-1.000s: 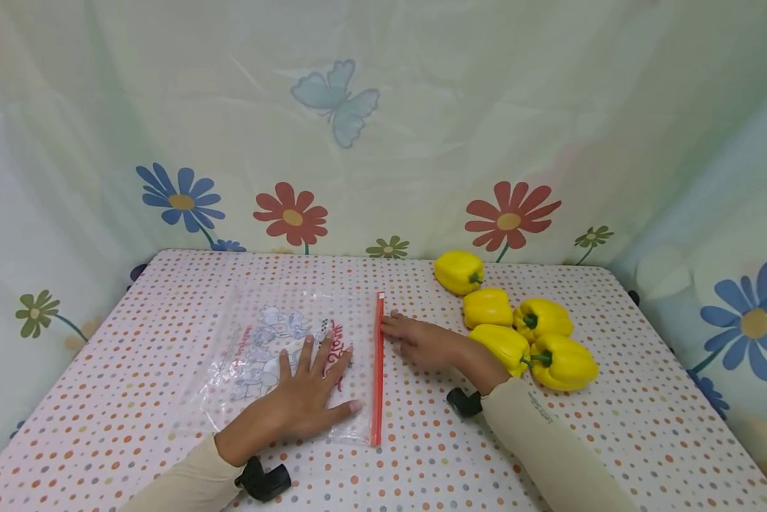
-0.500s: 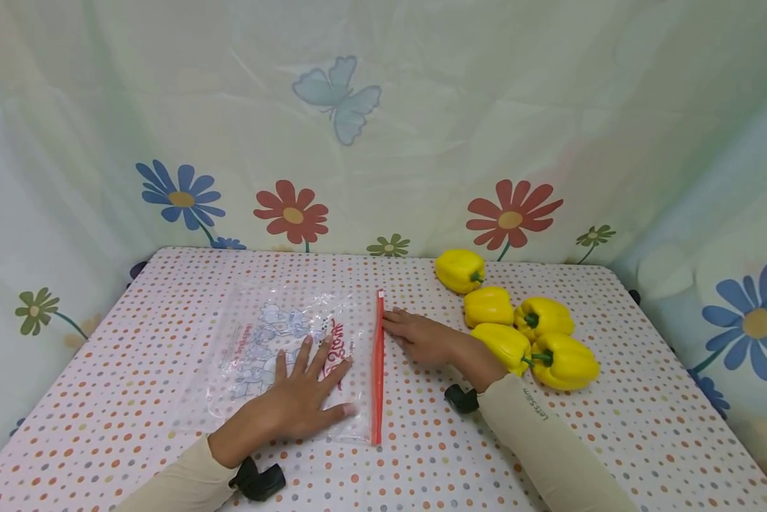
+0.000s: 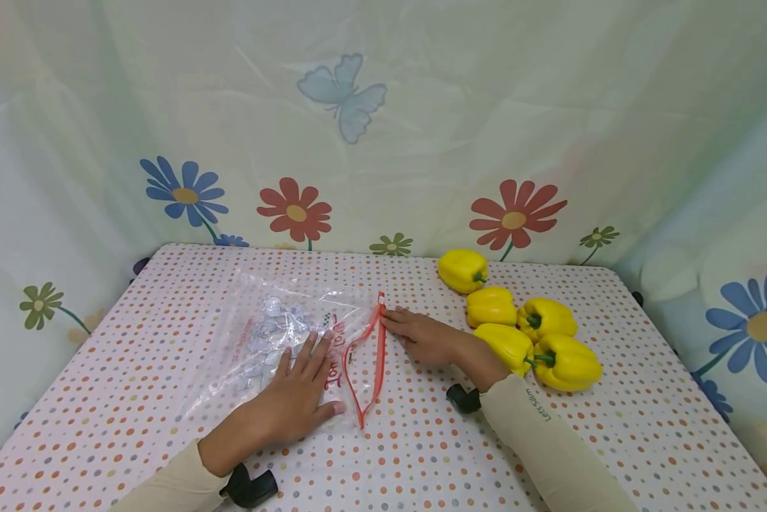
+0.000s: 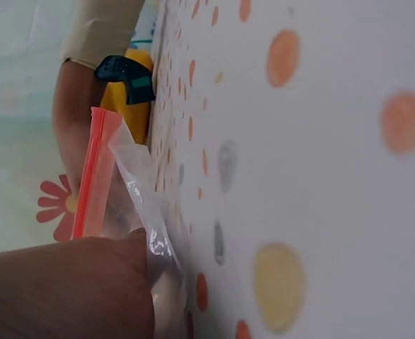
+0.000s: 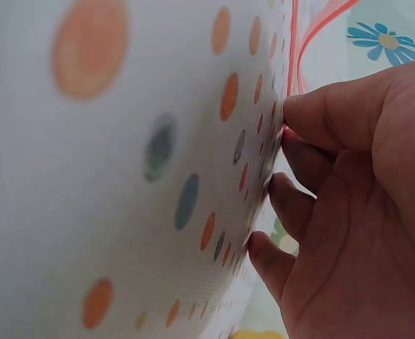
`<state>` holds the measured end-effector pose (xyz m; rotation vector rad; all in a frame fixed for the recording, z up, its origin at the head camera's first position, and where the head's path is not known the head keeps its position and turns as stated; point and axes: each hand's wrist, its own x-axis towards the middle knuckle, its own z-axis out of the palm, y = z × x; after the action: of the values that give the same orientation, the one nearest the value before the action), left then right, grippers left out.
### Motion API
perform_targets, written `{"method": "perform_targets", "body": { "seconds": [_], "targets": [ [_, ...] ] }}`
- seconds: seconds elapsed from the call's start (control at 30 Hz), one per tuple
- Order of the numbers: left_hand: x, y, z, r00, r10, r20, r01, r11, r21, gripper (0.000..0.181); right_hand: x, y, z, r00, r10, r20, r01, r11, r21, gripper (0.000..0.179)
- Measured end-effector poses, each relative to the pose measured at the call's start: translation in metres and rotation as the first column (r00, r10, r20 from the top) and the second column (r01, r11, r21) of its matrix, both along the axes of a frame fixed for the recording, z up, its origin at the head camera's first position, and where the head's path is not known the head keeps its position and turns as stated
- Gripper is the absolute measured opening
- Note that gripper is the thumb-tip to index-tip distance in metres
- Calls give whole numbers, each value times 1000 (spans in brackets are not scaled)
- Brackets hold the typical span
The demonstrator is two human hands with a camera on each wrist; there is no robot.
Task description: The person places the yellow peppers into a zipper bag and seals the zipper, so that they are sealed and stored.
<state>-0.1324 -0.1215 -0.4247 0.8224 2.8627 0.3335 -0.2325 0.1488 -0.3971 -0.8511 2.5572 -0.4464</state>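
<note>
Bag [image 3: 274, 334] of clear, crinkled plastic

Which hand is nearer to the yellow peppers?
Right. The right hand is left of the yellow peppers, by the red zip; the left hand rests on the clear bag, farther away.

The straight red plastic zip strip [image 3: 380, 355] of the clear printed plastic bag [image 3: 274, 327] now gapes into two lips, one bowing toward the left edge of the dotted tabletop [image 3: 434, 455]. The bare left hand [image 3: 293, 405] lies slightly nearer that edge, and the bag's film looks more rumpled.
</note>
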Motion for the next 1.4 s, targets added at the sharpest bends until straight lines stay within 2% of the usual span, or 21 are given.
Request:
{"method": "perform_targets", "body": {
  "seconds": [0.13,0.3,0.4,0.53,0.63,0.73,0.8,0.9,0.97,1.03,1.1,1.2,1.4],
  "targets": [
    [0,-1,-1,998,-7,70,5,1000,24,75,0,0,0,1000,3,7,-3,1000,-2,54],
    [-3,3,3,999,-37,35,37,999,8,67,0,0,-1,1000,-3,4,3,1000,-6,54],
    [-5,3,6,998,-34,59,33,999,20,63,-1,0,-1,1000,-1,8,1,1000,-2,54],
    [-7,1,9,995,-45,91,40,997,66,50,-2,0,-1,1000,8,17,-8,1000,6,54],
    [-6,-3,10,995,-75,72,67,992,105,39,-2,0,-1,1000,10,15,-10,1000,6,54],
    [-5,-3,10,995,-91,49,83,985,149,35,-3,0,-2,1000,9,13,-9,1000,9,54],
    [-4,0,9,997,-72,31,64,976,207,35,-3,0,-2,1000,9,11,-9,1000,10,55],
    [-5,9,6,999,13,-32,-3,958,285,32,-3,0,-2,1000,13,5,-13,1000,17,55],
    [-7,17,5,993,73,-96,-40,949,311,32,-4,0,-2,1000,14,1,-14,1000,17,56],
    [-8,23,3,983,111,-146,-67,958,278,33,-4,1,-1,1000,14,2,-14,1000,11,56],
    [-8,28,2,978,116,-172,-73,969,238,46,-4,1,-1,1000,15,6,-15,1000,2,57],
    [-6,30,3,986,98,-138,-67,975,210,67,-4,1,-1,1000,19,14,-19,1000,-11,57],
    [-2,24,14,995,82,-64,-59,950,308,79,-2,2,1,999,43,-9,-43,999,-5,57]
  ]
}}
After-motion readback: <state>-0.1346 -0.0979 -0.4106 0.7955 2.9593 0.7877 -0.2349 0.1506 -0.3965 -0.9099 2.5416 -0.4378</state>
